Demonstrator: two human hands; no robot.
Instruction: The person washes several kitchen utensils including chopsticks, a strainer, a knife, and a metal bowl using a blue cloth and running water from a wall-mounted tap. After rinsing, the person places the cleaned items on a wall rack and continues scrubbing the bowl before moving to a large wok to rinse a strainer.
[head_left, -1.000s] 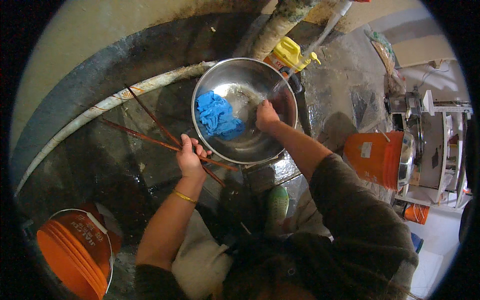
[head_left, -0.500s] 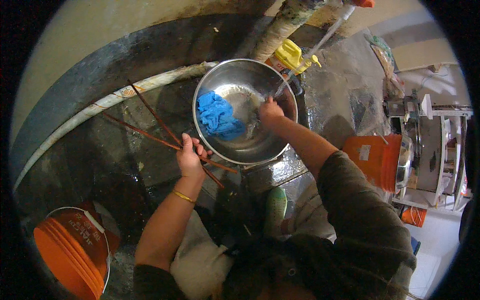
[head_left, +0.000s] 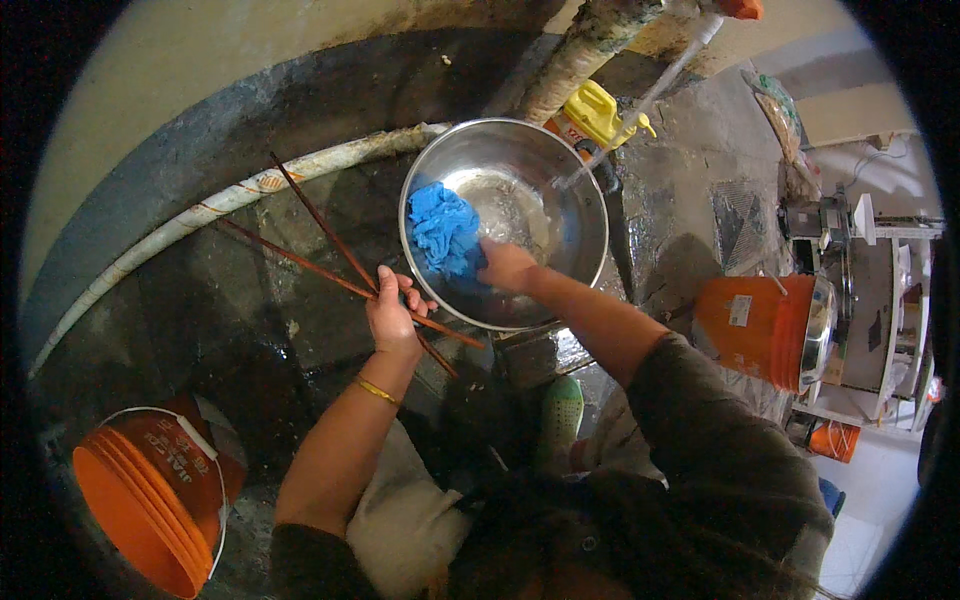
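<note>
A wide, shiny metal basin (head_left: 600,215) stands on the wet floor ahead of me. A crumpled blue cloth (head_left: 440,222) lies inside it at the left. My right hand (head_left: 508,268) reaches into the basin, its fingers closed against the cloth's lower right edge; the fingertips are partly hidden. My left hand (head_left: 395,310), just outside the basin's lower left rim, is closed around two long, thin reddish-brown sticks (head_left: 300,260) that cross each other. A stream of water (head_left: 650,100) runs down from the upper right into the basin.
A pale wrapped pipe (head_left: 150,240) curves along the wall. Behind the basin are a thick upright pipe (head_left: 580,60) and a yellow jug (head_left: 597,112). An orange bucket (head_left: 150,500) lies at lower left; another orange bucket (head_left: 750,330) with a metal bowl stands at right, near shelves (head_left: 890,340).
My right hand has moved left across the basin, from under the water stream to the blue cloth. My left hand keeps hold of the sticks. The whole view has shifted slightly.
</note>
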